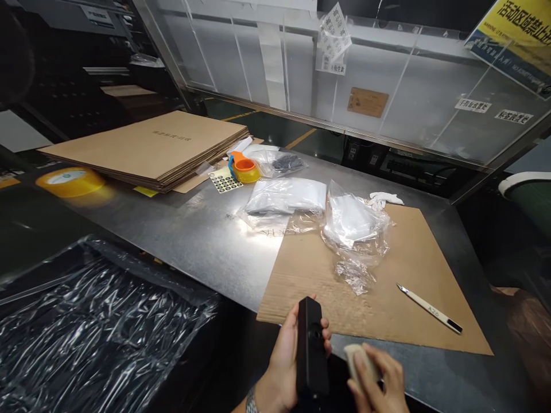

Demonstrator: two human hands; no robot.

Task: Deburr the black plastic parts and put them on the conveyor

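Note:
A long black device [310, 350] stands on end near the bottom centre, with my left hand [287, 353] wrapped round it from behind; its fingertips show on the right edge. Just to the right, my right hand [381, 378] pinches a pale beige pad [356, 364], slightly blurred, beside the lower part of the device. Both hands are at the front edge of the metal table [206, 235]. Beyond them, a cardboard sheet [310, 281] bears a white craft knife [430, 310] at its right side and a clear plastic bag with white material [353, 223] at its far left.
A stack of flat cardboard [150, 143] lies at the back left, near a yellow tape roll [71, 180]. An orange tape dispenser [244, 166], a sticker sheet [224, 180] and another white packet [286, 196] lie behind. Black plastic [103, 327] covers something at lower left.

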